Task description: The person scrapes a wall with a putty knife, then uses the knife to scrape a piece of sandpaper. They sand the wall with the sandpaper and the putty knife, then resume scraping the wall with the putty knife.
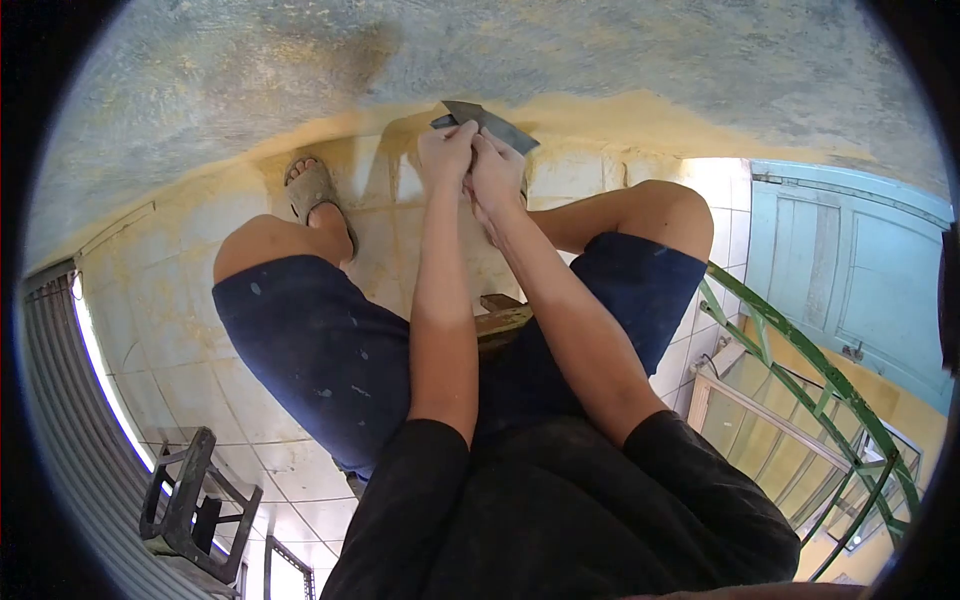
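Note:
My left hand point(447, 154) and my right hand point(497, 166) are close together in front of me, low by the wall point(620, 60). Both are closed on a dark grey sheet of sandpaper point(511, 134), which sticks out past the fingers on either side, bent or folded at the top. Part of the sheet is hidden behind my hands. The wall is a patchy grey-blue, with a yellowish band along its foot. Whether the sheet touches the wall cannot be made out.
My sandalled foot point(314, 187) stands on stained white tiles point(190, 300). Behind on the left are a dark stool point(190, 510) and a corrugated shutter point(70, 400). On the right are a green metal frame point(810, 360) and a light-blue door point(850, 270). Some wood point(500, 320) shows between my legs.

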Tool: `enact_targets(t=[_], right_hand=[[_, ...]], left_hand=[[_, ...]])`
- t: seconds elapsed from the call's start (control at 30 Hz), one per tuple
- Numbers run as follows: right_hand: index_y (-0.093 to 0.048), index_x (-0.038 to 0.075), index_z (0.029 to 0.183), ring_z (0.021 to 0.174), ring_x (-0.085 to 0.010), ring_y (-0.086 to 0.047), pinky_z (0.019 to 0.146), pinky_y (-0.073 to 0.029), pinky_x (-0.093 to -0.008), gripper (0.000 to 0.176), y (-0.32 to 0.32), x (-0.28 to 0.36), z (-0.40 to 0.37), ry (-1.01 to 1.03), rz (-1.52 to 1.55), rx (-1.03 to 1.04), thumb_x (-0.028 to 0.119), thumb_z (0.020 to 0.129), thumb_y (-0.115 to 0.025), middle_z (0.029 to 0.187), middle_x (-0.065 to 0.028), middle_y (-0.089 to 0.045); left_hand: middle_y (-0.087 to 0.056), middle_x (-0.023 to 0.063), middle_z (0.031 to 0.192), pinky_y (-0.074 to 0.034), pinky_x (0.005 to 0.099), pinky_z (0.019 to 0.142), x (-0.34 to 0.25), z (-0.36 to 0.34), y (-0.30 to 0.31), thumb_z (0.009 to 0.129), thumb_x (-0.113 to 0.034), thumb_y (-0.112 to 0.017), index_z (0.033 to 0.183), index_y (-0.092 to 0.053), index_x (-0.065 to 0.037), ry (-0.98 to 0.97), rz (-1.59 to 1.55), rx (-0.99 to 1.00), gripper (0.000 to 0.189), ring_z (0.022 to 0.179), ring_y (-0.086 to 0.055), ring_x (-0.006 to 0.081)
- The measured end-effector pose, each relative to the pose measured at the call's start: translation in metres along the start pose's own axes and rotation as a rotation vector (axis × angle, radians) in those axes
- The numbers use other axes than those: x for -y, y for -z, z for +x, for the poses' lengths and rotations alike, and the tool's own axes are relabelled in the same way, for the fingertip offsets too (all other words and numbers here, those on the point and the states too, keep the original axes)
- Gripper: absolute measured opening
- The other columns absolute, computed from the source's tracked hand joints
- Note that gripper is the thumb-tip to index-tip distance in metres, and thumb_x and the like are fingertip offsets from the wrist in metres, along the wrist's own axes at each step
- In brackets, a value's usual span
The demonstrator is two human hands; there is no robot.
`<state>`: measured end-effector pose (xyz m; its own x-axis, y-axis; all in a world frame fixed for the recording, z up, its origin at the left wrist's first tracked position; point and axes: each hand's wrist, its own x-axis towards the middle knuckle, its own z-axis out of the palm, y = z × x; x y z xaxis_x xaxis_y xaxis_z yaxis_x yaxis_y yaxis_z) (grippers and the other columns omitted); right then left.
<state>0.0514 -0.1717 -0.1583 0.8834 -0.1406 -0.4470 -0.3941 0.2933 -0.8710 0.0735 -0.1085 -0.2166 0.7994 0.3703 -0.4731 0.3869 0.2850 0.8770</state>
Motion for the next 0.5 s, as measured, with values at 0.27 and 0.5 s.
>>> enact_targets(t=[0.27,0.5], right_hand=[[-0.066,0.002,0.09,0.041,-0.0085,-0.041,0.037,-0.03,-0.0276,0.018,0.001,0.002,-0.011,0.005,0.029,-0.015,0.011,0.101,-0.056,0.061,0.0001,-0.052],[-0.067,0.002,0.092,0.042,-0.0068,-0.041,0.037,-0.029,-0.026,0.017,0.003,-0.015,0.002,0.03,0.004,-0.059,0.011,0.101,-0.056,0.062,0.0003,-0.053]], left_hand=[[-0.066,0.0014,0.071,-0.046,0.0286,0.056,0.01,-0.004,-0.004,0.085,-0.019,-0.08,0.087,-0.078,0.006,-0.091,-0.006,-0.023,0.025,0.063,-0.058,0.0088],[-0.067,0.0016,0.074,-0.046,0.0279,0.057,0.011,-0.002,-0.001,0.085,-0.017,-0.08,0.087,-0.077,0.006,0.031,-0.067,0.032,0.023,0.065,-0.058,0.0087]])
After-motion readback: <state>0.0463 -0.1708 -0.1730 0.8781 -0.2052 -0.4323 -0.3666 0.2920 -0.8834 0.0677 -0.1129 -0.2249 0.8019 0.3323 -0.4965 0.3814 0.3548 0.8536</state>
